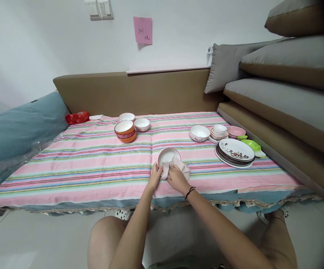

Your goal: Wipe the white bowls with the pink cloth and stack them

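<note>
A white bowl [168, 155] is tilted up on the striped cloth [94, 164] near its front edge. My left hand [154, 176] grips the bowl's lower left rim. My right hand [177, 177], with a black band at the wrist, is closed on a pale pink rag [175, 164] pressed against the bowl's lower part. Both hands sit close together just in front of the bowl.
Stacked orange bowls [125, 131] and two white bowls [142, 124] stand at the back left. To the right are a white patterned bowl [199, 133], small saucers [219, 131], a pink dish [236, 131], a plate stack [235, 151] and a green dish [251, 145]. Cushions rise on the right.
</note>
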A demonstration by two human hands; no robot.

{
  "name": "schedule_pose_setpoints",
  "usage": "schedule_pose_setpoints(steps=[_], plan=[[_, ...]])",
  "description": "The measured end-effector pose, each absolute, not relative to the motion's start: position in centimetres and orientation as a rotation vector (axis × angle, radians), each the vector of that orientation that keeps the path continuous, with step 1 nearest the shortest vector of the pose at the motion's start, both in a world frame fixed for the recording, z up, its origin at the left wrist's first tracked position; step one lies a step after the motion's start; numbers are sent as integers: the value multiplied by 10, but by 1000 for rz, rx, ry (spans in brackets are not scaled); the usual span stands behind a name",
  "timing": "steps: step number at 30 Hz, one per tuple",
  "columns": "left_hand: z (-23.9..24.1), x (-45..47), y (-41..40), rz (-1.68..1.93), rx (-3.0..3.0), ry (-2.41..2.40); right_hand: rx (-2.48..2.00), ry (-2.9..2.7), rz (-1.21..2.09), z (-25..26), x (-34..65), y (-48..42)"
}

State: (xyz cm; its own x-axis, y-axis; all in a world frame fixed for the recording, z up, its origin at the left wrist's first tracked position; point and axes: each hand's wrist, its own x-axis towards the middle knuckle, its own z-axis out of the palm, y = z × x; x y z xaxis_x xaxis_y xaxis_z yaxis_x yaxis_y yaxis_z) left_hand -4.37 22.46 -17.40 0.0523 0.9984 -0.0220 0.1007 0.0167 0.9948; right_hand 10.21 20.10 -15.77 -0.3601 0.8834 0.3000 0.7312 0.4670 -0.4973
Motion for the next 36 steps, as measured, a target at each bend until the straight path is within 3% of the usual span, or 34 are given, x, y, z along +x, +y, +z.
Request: schedule_pose_setpoints(steps=[6, 18, 25, 36], plan=[[-156, -45, 229, 1110, 1229, 1212, -1394, -2200, 403, -148, 102, 196], [-110, -54, 199, 870, 1805, 1298, -1589, -2224, 167, -157, 116, 174], [-138, -61, 197, 1031, 1688, 1105, -1520, -2078, 272, -158, 102, 169], [-149, -67, 201, 1061, 1569, 1172, -1670, -2084, 445, -127, 74, 158]])
